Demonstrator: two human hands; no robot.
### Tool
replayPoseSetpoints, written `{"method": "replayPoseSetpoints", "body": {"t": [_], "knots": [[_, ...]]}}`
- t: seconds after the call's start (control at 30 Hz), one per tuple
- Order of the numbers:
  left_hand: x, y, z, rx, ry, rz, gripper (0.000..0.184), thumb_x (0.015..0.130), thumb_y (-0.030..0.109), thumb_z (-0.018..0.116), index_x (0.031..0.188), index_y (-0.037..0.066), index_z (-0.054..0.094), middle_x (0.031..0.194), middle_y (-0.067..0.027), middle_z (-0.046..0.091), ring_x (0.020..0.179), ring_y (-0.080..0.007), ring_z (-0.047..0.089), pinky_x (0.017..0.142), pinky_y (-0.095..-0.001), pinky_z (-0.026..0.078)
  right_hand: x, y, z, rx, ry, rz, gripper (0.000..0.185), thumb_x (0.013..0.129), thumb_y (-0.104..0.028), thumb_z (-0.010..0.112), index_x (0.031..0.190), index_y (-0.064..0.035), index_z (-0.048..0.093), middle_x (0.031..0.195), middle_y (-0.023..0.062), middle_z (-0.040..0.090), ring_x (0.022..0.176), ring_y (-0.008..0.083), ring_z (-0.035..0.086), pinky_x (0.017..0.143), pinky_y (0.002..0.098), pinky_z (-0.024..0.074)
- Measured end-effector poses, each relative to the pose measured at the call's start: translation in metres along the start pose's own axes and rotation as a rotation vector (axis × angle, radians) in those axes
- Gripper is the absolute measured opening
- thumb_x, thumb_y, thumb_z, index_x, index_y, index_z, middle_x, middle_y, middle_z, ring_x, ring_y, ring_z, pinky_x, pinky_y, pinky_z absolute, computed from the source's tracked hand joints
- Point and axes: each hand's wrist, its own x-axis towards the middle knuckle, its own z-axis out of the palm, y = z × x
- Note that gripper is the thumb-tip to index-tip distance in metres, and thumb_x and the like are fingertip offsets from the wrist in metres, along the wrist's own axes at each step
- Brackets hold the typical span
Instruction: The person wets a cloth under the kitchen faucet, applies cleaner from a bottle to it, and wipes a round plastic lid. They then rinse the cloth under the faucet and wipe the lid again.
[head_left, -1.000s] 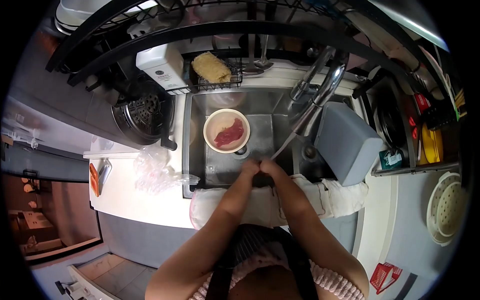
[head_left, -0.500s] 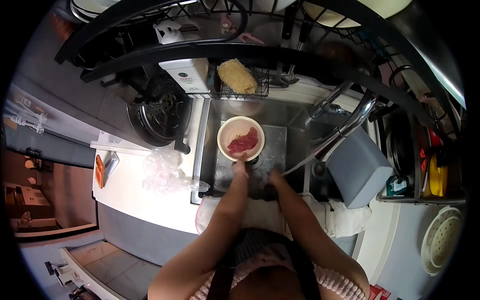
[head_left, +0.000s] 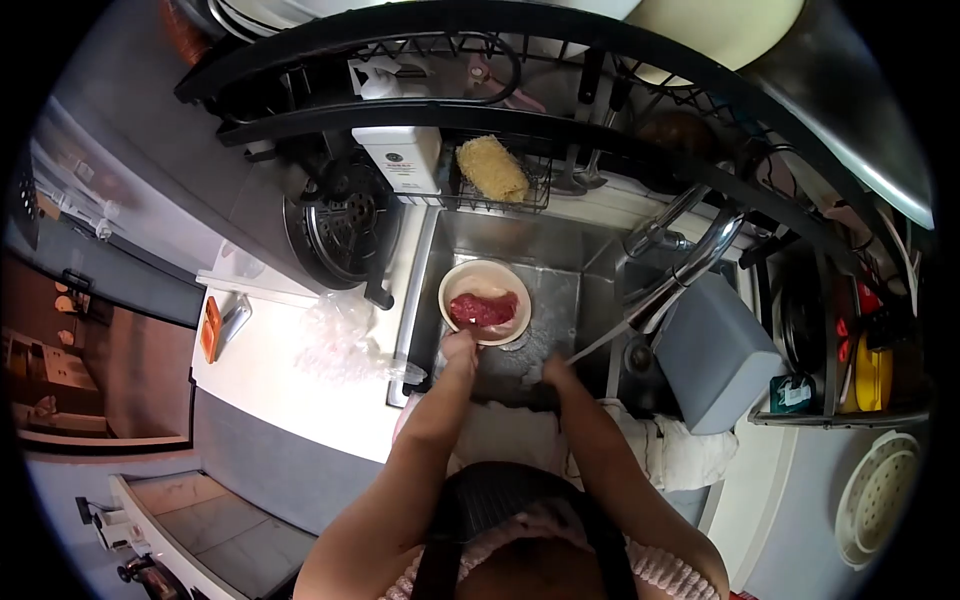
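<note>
A cream-coloured bowl is in the steel sink, with a piece of raw red meat and some liquid inside. My left hand grips the near rim, its thumb side against the bowl. To the right, my right hand is low in the sink, apart from the bowl. It is small and blurred, and its fingers cannot be made out. A thin pale line, which looks like running water, slants from the faucet to this hand. Wet streaks show on the sink floor.
A black dish rack arches over the back of the sink. Behind the sink are a white jug and a loofah. Plastic bags lie on the left counter. A grey bin stands right, and a cloth covers the front edge.
The bowl has come slightly nearer to me with my left hand, and the meat inside lies differently. The whole view has shifted a little. My right hand stays at the pale line's end.
</note>
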Motion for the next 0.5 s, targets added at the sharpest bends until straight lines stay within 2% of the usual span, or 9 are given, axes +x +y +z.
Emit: {"method": "replayPoseSetpoints", "body": {"t": [0.07, 0.1, 0.17, 0.23, 0.27, 0.3, 0.4, 0.47, 0.5], "knots": [[-0.012, 0.008, -0.006, -0.058, -0.004, 0.010, 0.026, 0.074, -0.005, 0.058, 0.098, 0.003, 0.055, 0.078, -0.0083, 0.062, 0.052, -0.0180, 0.057, 0.037, -0.0308, 0.040, -0.008, -0.003, 0.000, 0.149, 0.182, 0.097, 0.031, 0.087, -0.018, 0.052, 0.108, 0.0000, 0.065, 0.121, 0.0231, 0.059, 0.113, 0.0373, 0.057, 0.095, 0.0444, 0.0456], [-0.016, 0.010, -0.010, -0.094, -0.067, 0.005, 0.024, 0.076, -0.004, 0.059, 0.098, 0.004, 0.056, 0.079, -0.0074, 0.062, 0.053, -0.0175, 0.058, 0.037, -0.0302, 0.041, -0.009, -0.003, -0.001, 0.149, 0.184, 0.092, 0.031, 0.087, -0.018, 0.052, 0.108, 0.0000, 0.065, 0.121, 0.0231, 0.059, 0.113, 0.0373, 0.057, 0.095, 0.0444, 0.0456], [-0.029, 0.017, -0.016, -0.135, -0.130, 0.002, 0.023, 0.077, -0.004, 0.060, 0.099, 0.004, 0.056, 0.080, -0.0066, 0.063, 0.055, -0.0170, 0.059, 0.037, -0.0295, 0.041, -0.007, 0.001, -0.003, -0.091, 0.114, -0.032, 0.030, 0.089, -0.019, 0.049, 0.104, -0.0008, 0.066, 0.120, 0.0225, 0.060, 0.113, 0.0368, 0.058, 0.094, 0.0430, 0.0465], [-0.066, 0.041, -0.022, -0.111, -0.257, -0.010, 0.022, 0.080, -0.002, 0.062, 0.100, 0.007, 0.057, 0.083, -0.0053, 0.064, 0.060, -0.0153, 0.061, 0.039, -0.0268, 0.044, 0.104, 0.043, 0.074, -0.002, 0.226, -0.115, 0.031, 0.087, -0.017, 0.051, 0.108, 0.0018, 0.064, 0.120, 0.0248, 0.059, 0.114, 0.0399, 0.056, 0.095, 0.0442, 0.0454], [-0.078, 0.049, -0.027, -0.114, -0.252, -0.006, 0.022, 0.080, -0.002, 0.062, 0.100, 0.007, 0.057, 0.083, -0.0053, 0.064, 0.060, -0.0153, 0.061, 0.039, -0.0268, 0.044, 0.150, 0.061, 0.107, 0.039, 0.279, -0.159, 0.032, 0.086, -0.016, 0.052, 0.109, 0.0031, 0.064, 0.119, 0.0260, 0.059, 0.114, 0.0414, 0.055, 0.095, 0.0447, 0.0448], [-0.092, 0.057, -0.033, -0.071, -0.262, -0.022, 0.021, 0.081, 0.001, 0.064, 0.100, 0.008, 0.057, 0.084, -0.0049, 0.064, 0.063, -0.0147, 0.062, 0.041, -0.0253, 0.046, 0.100, 0.049, 0.064, 0.099, 0.180, -0.072, 0.030, 0.087, -0.017, 0.052, 0.107, 0.0017, 0.063, 0.115, 0.0238, 0.060, 0.110, 0.0387, 0.057, 0.092, 0.0435, 0.0460], [-0.134, 0.086, -0.052, -0.017, -0.303, -0.032, 0.019, 0.082, 0.003, 0.064, 0.098, 0.011, 0.058, 0.088, -0.0040, 0.065, 0.070, -0.0136, 0.064, 0.045, -0.0224, 0.050, 0.045, 0.023, 0.012, 0.524, 0.028, 0.076, 0.025, 0.090, -0.021, 0.050, 0.101, -0.0025, 0.063, 0.103, 0.0172, 0.062, 0.099, 0.0304, 0.060, 0.084, 0.0397, 0.0497], [-0.149, 0.094, -0.069, -0.054, -0.334, -0.002, 0.019, 0.081, -0.004, 0.055, 0.095, 0.007, 0.059, 0.088, -0.0061, 0.064, 0.069, -0.0163, 0.065, 0.047, -0.0258, 0.056, 0.038, 0.019, 0.005, 0.800, -0.009, 0.113, 0.023, 0.091, -0.024, 0.049, 0.096, -0.0053, 0.063, 0.095, 0.0129, 0.063, 0.091, 0.0249, 0.063, 0.078, 0.0372, 0.0521], [-0.152, 0.097, -0.078, -0.100, -0.384, -0.001, 0.021, 0.082, -0.005, 0.055, 0.100, 0.006, 0.059, 0.091, -0.0072, 0.064, 0.073, -0.0169, 0.066, 0.054, -0.0258, 0.060, 0.038, 0.018, 0.004, 0.929, -0.017, 0.113, 0.023, 0.092, -0.025, 0.049, 0.094, -0.0067, 0.062, 0.091, 0.0107, 0.064, 0.088, 0.0222, 0.064, 0.075, 0.0360, 0.0533]]}}
